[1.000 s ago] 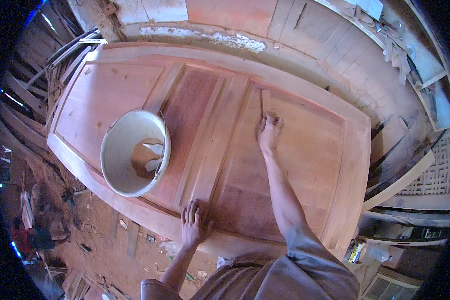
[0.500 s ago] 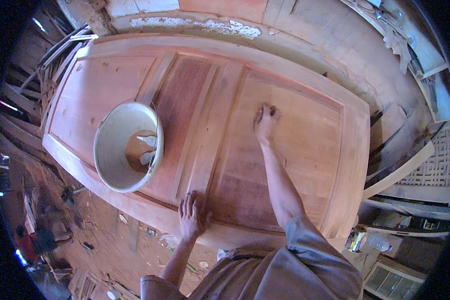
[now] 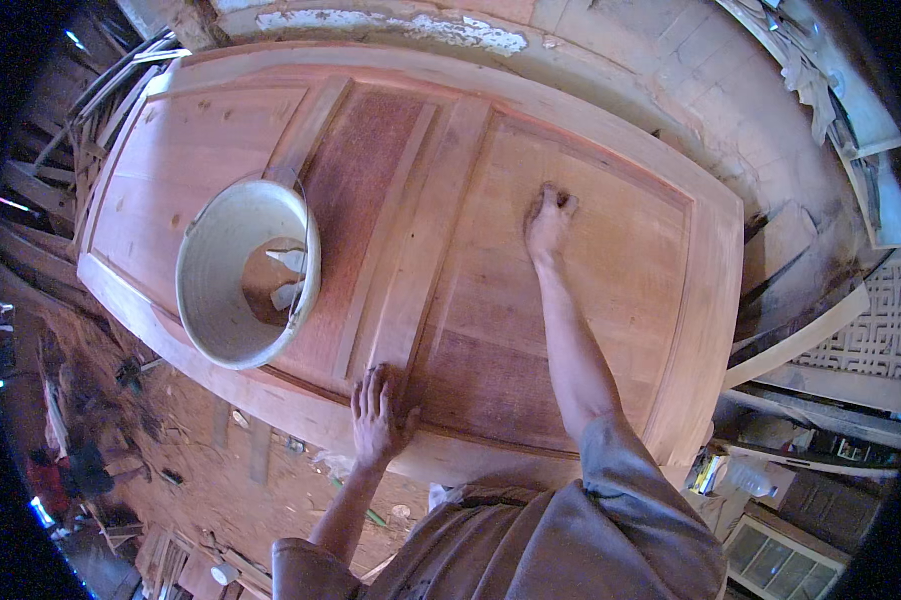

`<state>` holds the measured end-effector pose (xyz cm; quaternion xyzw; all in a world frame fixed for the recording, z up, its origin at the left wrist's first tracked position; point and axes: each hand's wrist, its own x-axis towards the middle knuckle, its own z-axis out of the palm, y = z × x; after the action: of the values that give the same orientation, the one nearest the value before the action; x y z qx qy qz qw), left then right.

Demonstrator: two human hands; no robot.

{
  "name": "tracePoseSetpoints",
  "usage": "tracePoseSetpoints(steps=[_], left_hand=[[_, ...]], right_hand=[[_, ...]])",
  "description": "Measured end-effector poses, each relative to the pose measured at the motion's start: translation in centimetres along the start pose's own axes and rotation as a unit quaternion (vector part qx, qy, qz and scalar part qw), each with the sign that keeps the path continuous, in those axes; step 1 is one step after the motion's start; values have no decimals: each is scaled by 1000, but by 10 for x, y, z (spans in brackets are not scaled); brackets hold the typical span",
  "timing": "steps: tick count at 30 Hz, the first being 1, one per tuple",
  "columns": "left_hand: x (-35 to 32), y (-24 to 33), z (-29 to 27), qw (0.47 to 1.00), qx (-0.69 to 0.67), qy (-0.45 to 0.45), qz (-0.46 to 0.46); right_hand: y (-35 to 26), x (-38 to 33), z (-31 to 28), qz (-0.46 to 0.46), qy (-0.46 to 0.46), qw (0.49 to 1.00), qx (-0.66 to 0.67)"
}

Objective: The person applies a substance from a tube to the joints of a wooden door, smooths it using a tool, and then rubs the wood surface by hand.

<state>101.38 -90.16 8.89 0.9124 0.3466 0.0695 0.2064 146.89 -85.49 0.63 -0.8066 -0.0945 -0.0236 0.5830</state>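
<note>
Inside, the pale bucket (image 3: 248, 272) holds brown liquid and pale scraps.

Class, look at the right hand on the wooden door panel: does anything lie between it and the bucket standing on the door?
Nothing visible does. Between the right hand and the bucket lies only bare wooden door, crossed by its raised centre rail.
</note>
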Motion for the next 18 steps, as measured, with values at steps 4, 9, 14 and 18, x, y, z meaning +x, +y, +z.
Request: tracePoseSetpoints(steps=[4,9,14,18], left_hand=[[-7,-10,2,1000,12,10,-5],[-5,-5,0,1000,6,-6,-12],[-8,-7,1,1000,7,-1,-11],[-8,-7,0,1000,8,-7,-15]], right_hand=[[-13,-15,20,-90,-72,978,-176],[-20,-1,2,-239,-29,934,-263],[-25,-8,4,-236,-67,913,-326],[-13,6,4,-203,-140,950,-190]])
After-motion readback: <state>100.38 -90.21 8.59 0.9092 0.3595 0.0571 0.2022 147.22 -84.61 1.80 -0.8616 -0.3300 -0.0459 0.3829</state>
